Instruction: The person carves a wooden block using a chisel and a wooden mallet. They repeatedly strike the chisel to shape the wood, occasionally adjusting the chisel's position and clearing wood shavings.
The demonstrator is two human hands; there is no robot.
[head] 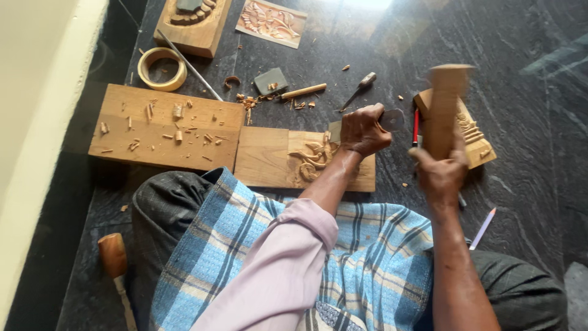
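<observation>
From my remote seat I look down on a dark grey stone floor point(539, 122), polished and streaked with pale veining. Bright daylight falls on it from the top of the view, leaving a hazy white glare patch point(367, 6) and softer reflections down the right side. Along the left edge runs a cream-coloured wall point(37, 92), its base meeting the floor in a long diagonal line, and a narrow band of shadow lies beside it. Pale wood chips point(245, 101) are scattered over the stone, thickest near the upper middle. I can see no furniture or window in this view; everything sits directly on the floor.
</observation>
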